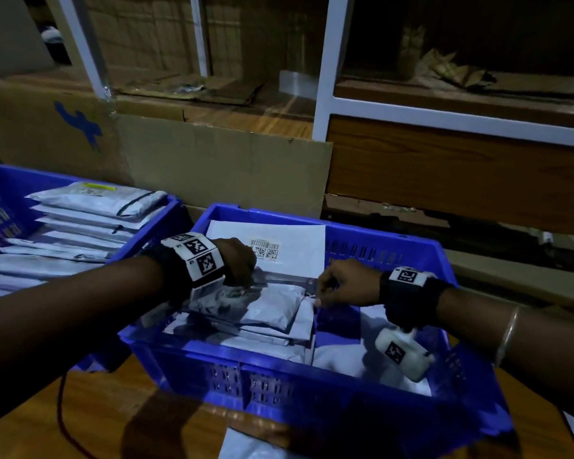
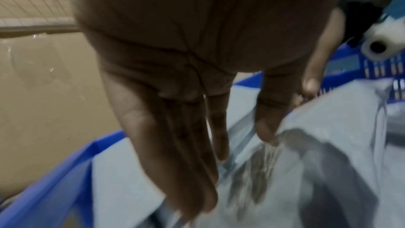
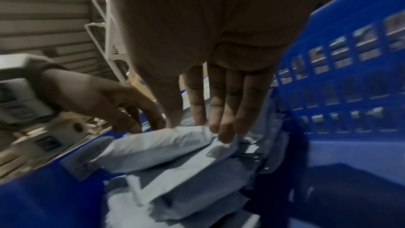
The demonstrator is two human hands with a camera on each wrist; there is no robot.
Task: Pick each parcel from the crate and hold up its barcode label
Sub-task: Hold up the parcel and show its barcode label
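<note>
A blue crate (image 1: 279,369) (image 2: 54,171) (image 3: 350,93) holds several grey poly-mailer parcels in a loose stack. The top parcel (image 1: 262,309) (image 2: 328,127) (image 3: 157,146) lies flat with no barcode showing. My left hand (image 1: 246,279) (image 2: 236,153) (image 3: 131,124) grips its far left edge, thumb on top and fingers down behind the edge. My right hand (image 1: 317,298) (image 3: 199,129) pinches its right corner between thumb and fingertips. Behind them a white parcel (image 1: 295,236) leans against the crate's back wall, its barcode label (image 1: 265,250) facing up.
A second blue crate (image 1: 14,170) at the left holds a row of grey parcels (image 1: 80,220). Cardboard boxes (image 1: 212,167) and a white shelf frame (image 1: 325,77) stand behind. Another parcel (image 1: 246,445) and a red cable (image 1: 62,409) lie on the wooden table (image 1: 113,392).
</note>
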